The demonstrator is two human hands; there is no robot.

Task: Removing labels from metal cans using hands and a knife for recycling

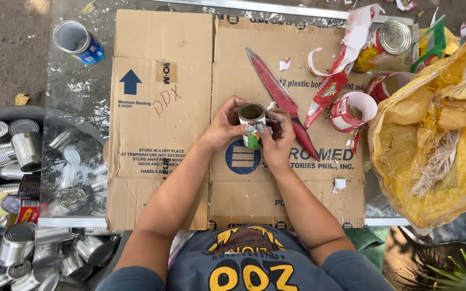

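Your left hand (225, 126) and right hand (279, 137) both wrap a small open-topped metal tin can with a green paper label (252, 125), held above the flattened brown cardboard sheet (160, 124). The can's long axis runs away from you, open mouth pointing up toward the camera and slightly forward. Your right fingers (265, 129) pinch at the label. Just right lies a long red-bladed knife (281, 97), tip pointing away to the upper left.
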